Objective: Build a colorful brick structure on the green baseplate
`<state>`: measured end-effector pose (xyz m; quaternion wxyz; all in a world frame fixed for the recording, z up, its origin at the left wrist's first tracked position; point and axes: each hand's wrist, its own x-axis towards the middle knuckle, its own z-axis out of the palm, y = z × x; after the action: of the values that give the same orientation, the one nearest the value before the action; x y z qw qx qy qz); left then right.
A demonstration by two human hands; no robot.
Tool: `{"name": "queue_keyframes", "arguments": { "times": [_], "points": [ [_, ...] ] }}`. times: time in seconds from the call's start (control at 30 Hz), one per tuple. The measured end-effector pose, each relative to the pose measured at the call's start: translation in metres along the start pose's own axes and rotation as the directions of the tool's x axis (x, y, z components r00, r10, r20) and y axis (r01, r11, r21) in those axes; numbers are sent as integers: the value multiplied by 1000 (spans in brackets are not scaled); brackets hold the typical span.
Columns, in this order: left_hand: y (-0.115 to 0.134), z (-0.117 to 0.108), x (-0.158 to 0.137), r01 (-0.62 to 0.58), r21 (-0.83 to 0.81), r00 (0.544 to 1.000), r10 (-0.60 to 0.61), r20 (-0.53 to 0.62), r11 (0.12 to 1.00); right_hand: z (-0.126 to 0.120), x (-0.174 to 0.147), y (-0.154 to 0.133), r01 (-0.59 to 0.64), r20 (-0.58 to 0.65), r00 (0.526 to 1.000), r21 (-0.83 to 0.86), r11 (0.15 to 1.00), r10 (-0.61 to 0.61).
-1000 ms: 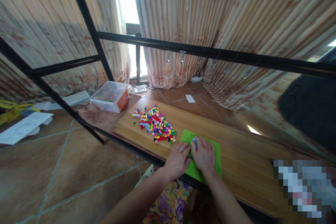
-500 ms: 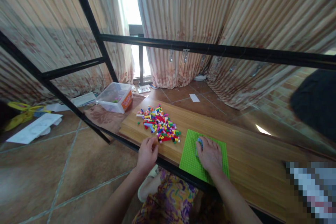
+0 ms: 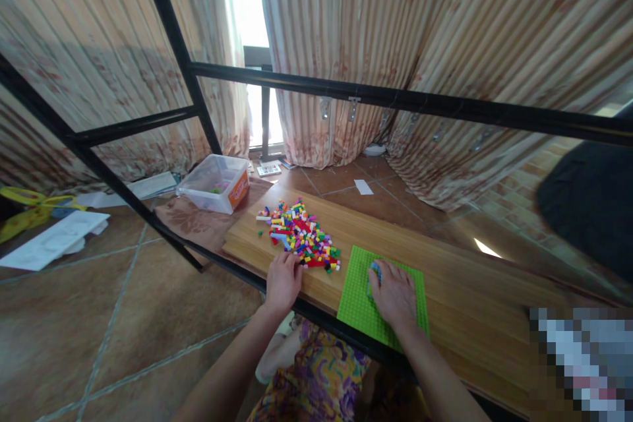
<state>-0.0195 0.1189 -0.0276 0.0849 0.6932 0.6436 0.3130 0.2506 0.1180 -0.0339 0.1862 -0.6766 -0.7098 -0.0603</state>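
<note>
A heap of small multicoloured toy bricks [image 3: 304,231] lies on the wooden board. My left hand [image 3: 283,282] is at the heap's near edge, fingers curled and thumb drawn in. A small dark piece shows by its fingertips; whether it is gripped is hard to see. To the right, my right hand [image 3: 395,293] rests on the green baseplate [image 3: 353,306], thumb and fingers around a small group of blue bricks [image 3: 374,269]. The palm and fingers cover most of that group.
Black metal bars [image 3: 316,82] cross in front and run along the near edge of the wooden board [image 3: 465,283]. A clear plastic box [image 3: 205,198] with a few pieces stands beyond the board's left end. Papers [image 3: 54,241] lie on the tiled floor, before long curtains [image 3: 336,26].
My left hand has shifted slightly up and right, its fingertips now against the heap's near edge. My right hand stays over the blue bricks. The view has turned a little.
</note>
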Motion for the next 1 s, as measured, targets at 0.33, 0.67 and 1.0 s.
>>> {"name": "queue_keyframes", "arguments": {
  "times": [0.33, 0.67, 1.0],
  "points": [
    [3, -9, -2, 119, -132, 993, -121, -6, 984, 0, 6, 3, -35, -7, 999, 155, 987, 37],
    [0, -9, -1, 178, -176, 984, -173, 44, 968, 3, 4, 18, -255, -81, 905, 682, 686, 417],
    [-8, -3, -2, 69, -223, 997, -74, -11, 972, -7, -21, 39, -334, -99, 816, 723, 604, 570]
  ]
}}
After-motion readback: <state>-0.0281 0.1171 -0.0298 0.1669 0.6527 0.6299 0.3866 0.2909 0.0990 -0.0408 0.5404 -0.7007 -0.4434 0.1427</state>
